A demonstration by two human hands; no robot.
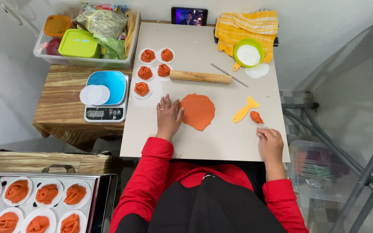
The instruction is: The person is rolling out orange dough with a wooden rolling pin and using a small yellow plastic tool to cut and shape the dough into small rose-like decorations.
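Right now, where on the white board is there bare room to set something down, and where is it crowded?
Free: the near strip of the board between the left hand and right hand, and the far middle between the phone and rolling pin. Crowded: the far-left corner with shaped orange pieces, and the right side around the yellow scraper.

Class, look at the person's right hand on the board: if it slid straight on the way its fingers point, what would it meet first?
Probably the small orange dough lump, just ahead of the right hand; the yellow scraper lies close beside it.
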